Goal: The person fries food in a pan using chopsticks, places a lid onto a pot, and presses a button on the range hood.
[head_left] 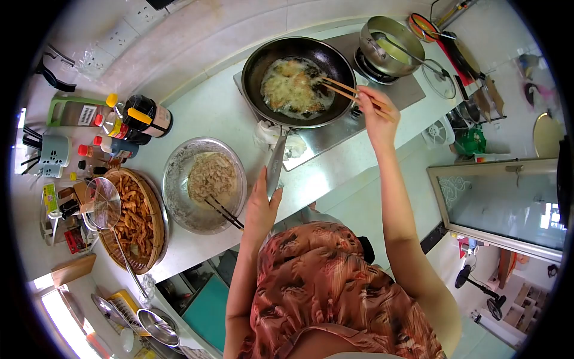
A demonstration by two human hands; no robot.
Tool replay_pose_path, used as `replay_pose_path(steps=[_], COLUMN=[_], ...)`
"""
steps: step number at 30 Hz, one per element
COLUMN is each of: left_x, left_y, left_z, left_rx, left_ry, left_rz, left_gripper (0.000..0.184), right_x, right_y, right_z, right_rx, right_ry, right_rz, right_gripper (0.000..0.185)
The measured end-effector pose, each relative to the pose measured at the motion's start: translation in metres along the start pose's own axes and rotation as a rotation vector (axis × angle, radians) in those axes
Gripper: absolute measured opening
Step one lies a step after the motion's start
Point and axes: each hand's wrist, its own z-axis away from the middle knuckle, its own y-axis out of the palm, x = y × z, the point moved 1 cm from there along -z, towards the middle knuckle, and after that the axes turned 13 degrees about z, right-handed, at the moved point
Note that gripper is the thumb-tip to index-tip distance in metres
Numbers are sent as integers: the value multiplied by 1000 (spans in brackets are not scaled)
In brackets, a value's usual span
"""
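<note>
My right hand [378, 113] grips a pair of wooden chopsticks [342, 88], their tips dipping into the wok near its right side. In the dark wok [254, 66], pieces of food [293, 87] fry in bubbling oil. My left hand [260, 209] is at the end of the wok's grey handle [277, 158], with the handle between thumb and fingers. Left of that hand, a steel bowl [173, 206] holds a pale battered mixture [212, 175]. Dark chopsticks [224, 213] rest in this bowl and stick out over its rim.
A woven basket [156, 236] of fried pieces stands at the left, with a wire skimmer [103, 203] over it. Sauce bottles [146, 116] line the wall side. A steel pot [368, 51] with a ladle sits on the right burner, a glass lid [439, 79] beside it.
</note>
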Motion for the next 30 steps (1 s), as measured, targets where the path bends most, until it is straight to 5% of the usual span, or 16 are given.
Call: replay_pose_path(steps=[5,16,22,30], left_x=[0,3,-2,-8], left_y=[2,1,1,-1], left_z=[-1,1,0,2], left_rx=[-2,-12,1,-12], left_ry=[0,62,-20,-37], left_rz=[-11,-91,-25,-16], left_gripper=[57,57,58,57], right_x=[24,35,40,33], right_y=[-30,-29,-22,-10], right_z=[14,33,47,52], right_rx=[46,15,265,82], right_ry=[-7,49,159,-176], right_rz=[190,19,-45,134], right_gripper=[11,13,12,9])
